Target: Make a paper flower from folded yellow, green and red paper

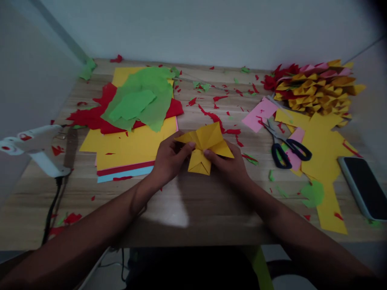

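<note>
A creased yellow paper (pixel 208 139) is held above the wooden table, its upper part spread into pointed flaps and a narrower folded part hanging below. My left hand (pixel 173 155) pinches its left side, the thumb lying on the paper near the centre. On the right side my right hand (pixel 228 163) grips it, with the thumb pressed close to the middle fold. Both sets of fingers are partly hidden behind the paper. The two thumbs are a short distance apart.
Coloured sheets (pixel 133 149) lie at the left under green paper (pixel 142 100), beside a white glue gun (pixel 45 161). At the right are scissors (pixel 282 147), a pink piece (pixel 260 114), yellow cutouts (pixel 322 141), folded papers (pixel 317 90) and a phone (pixel 365 187). Red scraps (pixel 213 117) lie scattered.
</note>
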`<state>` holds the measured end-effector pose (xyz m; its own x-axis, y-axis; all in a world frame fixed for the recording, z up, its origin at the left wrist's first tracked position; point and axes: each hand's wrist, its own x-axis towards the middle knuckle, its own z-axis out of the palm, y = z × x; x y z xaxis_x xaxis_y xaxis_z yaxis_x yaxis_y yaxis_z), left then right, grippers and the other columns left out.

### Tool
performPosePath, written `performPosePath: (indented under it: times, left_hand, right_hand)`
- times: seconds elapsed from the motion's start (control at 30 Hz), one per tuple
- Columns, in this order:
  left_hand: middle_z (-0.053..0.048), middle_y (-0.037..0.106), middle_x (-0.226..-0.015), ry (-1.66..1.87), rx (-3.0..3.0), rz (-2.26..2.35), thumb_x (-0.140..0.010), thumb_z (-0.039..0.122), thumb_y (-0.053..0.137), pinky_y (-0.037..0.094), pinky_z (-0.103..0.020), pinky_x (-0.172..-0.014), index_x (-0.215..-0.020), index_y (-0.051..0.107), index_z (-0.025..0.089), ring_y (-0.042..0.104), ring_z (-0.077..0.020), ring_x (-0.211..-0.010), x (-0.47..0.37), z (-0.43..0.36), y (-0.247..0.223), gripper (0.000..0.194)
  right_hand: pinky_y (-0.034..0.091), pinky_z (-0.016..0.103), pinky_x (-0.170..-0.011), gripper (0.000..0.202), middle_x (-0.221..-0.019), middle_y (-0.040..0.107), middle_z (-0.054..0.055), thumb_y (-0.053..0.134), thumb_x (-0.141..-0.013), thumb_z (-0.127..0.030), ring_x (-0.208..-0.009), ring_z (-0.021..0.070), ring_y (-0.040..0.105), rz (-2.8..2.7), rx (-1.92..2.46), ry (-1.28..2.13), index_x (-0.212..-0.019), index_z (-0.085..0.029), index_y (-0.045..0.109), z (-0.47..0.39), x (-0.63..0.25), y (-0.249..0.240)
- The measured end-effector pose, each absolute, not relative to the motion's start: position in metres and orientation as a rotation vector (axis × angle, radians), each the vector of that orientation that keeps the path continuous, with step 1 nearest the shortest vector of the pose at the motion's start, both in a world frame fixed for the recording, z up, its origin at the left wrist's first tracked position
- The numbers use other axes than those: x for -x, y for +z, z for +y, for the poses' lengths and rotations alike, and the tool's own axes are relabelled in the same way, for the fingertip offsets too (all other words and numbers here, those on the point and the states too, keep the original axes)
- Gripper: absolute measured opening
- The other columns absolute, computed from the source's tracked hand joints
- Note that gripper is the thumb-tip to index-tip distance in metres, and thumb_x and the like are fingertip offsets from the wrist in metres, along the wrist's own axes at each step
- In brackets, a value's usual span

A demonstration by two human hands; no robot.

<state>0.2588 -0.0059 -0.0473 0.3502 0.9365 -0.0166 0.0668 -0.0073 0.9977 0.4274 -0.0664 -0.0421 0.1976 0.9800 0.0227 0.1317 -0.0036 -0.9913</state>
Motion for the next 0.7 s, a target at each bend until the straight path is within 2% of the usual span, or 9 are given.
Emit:
performPosePath:
  times: [0.17, 0.3, 0.37, 0.5, 0.6, 0.7]
  left_hand:
    - [-0.002, 0.065, -0.074, 0.845, -1.431, 0.908, -0.089, 0.048, 0.06, 0.048, -0.024, -0.054, -0.083, 0.061, 0.021, 0.059, -0.0132, -0.061, -0.257, -0.006, -0.046, 0.028]
    - [-0.002, 0.065, -0.074, 0.757, -1.647, 0.868, -0.082, 0.056, 0.066, 0.046, -0.026, -0.056, -0.091, 0.065, 0.02, 0.059, -0.015, -0.065, -0.253, -0.007, -0.048, 0.037]
    - [-0.001, 0.063, -0.072, 0.688, -1.756, 0.838, -0.079, 0.054, 0.07, 0.044, -0.025, -0.057, -0.093, 0.065, 0.02, 0.056, -0.014, -0.063, -0.252, -0.008, -0.046, 0.038]
    - [0.001, 0.06, -0.069, 0.624, -1.852, 0.805, -0.078, 0.049, 0.072, 0.041, -0.023, -0.054, -0.085, 0.064, 0.019, 0.051, -0.012, -0.06, -0.252, -0.009, -0.04, 0.032]
    - [0.0, 0.062, -0.071, 0.702, -1.76, 0.858, -0.079, 0.044, 0.072, 0.042, -0.023, -0.055, -0.085, 0.065, 0.019, 0.053, -0.0123, -0.062, -0.254, -0.01, -0.04, 0.027]
    - [-0.001, 0.065, -0.073, 0.764, -1.622, 0.875, -0.081, 0.042, 0.071, 0.044, -0.023, -0.056, -0.086, 0.067, 0.018, 0.056, -0.0128, -0.063, -0.255, -0.009, -0.043, 0.025]
  right_hand:
    - [0.056, 0.035, -0.065, 0.022, -0.083, 0.074, 0.004, 0.068, -0.084, -0.044, -0.076, 0.023, 0.069, -1.051, 1.418, 0.92, -0.086, -0.022, 0.068, -0.068, -0.429, -0.043]
    - [0.055, 0.034, -0.065, 0.02, -0.084, 0.074, 0.005, 0.07, -0.083, -0.041, -0.076, 0.0224, 0.069, -1.035, 1.457, 0.861, -0.085, -0.021, 0.068, -0.068, -0.429, -0.039]
    - [0.055, 0.033, -0.064, 0.018, -0.08, 0.073, 0.003, 0.07, -0.083, -0.04, -0.073, 0.0208, 0.067, -1.059, 1.468, 0.805, -0.08, -0.023, 0.066, -0.068, -0.43, -0.035]
    - [0.051, 0.029, -0.053, 0.023, -0.069, 0.065, 0.001, 0.071, -0.082, -0.044, -0.06, 0.0165, 0.058, -1.03, 1.455, 0.777, -0.076, -0.024, 0.063, -0.068, -0.431, -0.036]
    - [0.049, 0.028, -0.048, 0.028, -0.066, 0.062, -0.001, 0.071, -0.082, -0.05, -0.054, 0.0149, 0.055, -0.939, 1.389, 0.931, -0.077, -0.024, 0.062, -0.068, -0.432, -0.044]
    - [0.05, 0.028, -0.047, 0.031, -0.073, 0.064, 0.0, 0.068, -0.085, -0.053, -0.053, 0.0144, 0.056, -0.876, 1.317, 1.086, -0.082, -0.023, 0.061, -0.068, -0.432, -0.052]
